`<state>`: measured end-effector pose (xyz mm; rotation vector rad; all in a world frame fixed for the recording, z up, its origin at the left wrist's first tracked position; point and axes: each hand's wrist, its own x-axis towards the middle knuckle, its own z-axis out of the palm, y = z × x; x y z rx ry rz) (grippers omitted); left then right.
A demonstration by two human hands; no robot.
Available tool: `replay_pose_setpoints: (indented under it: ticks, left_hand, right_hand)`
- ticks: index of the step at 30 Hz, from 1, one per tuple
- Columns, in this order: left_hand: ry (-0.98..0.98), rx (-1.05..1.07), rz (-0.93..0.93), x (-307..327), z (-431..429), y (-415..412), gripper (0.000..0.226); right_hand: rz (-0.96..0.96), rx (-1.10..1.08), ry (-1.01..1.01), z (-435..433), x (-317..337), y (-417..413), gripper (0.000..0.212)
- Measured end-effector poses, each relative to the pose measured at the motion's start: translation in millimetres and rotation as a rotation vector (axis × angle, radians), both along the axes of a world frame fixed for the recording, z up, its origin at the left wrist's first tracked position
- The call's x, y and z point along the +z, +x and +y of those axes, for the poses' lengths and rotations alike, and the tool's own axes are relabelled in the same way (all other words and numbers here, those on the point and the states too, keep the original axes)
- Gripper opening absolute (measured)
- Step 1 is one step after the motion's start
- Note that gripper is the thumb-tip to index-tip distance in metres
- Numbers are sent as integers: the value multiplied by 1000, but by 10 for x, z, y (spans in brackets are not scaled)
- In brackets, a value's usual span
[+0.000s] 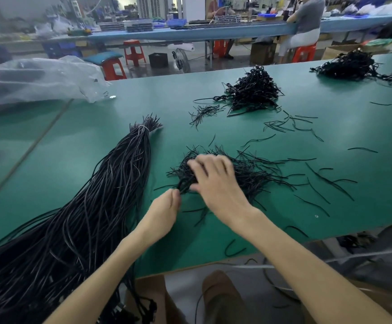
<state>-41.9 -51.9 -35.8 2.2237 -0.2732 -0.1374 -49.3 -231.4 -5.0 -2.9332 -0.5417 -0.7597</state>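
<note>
At the left, a tied bundle of long black cords (92,206) lay on the green table (73,146). Our left hand (164,206) pinched a small clump of short black strands (185,183) at the near-left edge of the loose pile (260,174). Our right hand (216,181), blurred, rested on that pile with its fingers spread and uncurled. Farther right and back sat a tangled heap (253,92).

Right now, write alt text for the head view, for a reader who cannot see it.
A person's left hand pinches a few strands at the near edge of a pile of short black ties on a green table, while the right hand, blurred, lies on top of the pile. A long tied bundle of black cables lies to the left.
</note>
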Motion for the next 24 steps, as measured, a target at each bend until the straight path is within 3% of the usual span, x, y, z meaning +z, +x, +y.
replay_pose_setpoints:
  ticks: [2,4,6,12,19,24]
  left_hand:
    - [-201,129,104,17,-47,34,35]
    - [-345,169,159,44,-99,17,34]
    - [-404,147,157,41,-160,-34,35]
    - [-445,144,68,-2,-199,-96,38]
    - [-448,126,70,-37,-147,-104,39]
    - [-425,110,67,-48,-145,-113,40]
  right_hand:
    - [3,-119,286,-65,78,119,41]
    - [134,-272,537,-155,87,265,30]
    - [282,-388,629,-225,16,377,30]
    - [322,-433,663,-158,-263,440,30]
    - [296,-469,567,-211,-168,470,20]
    - [251,-467,603,-278,-89,441,15]
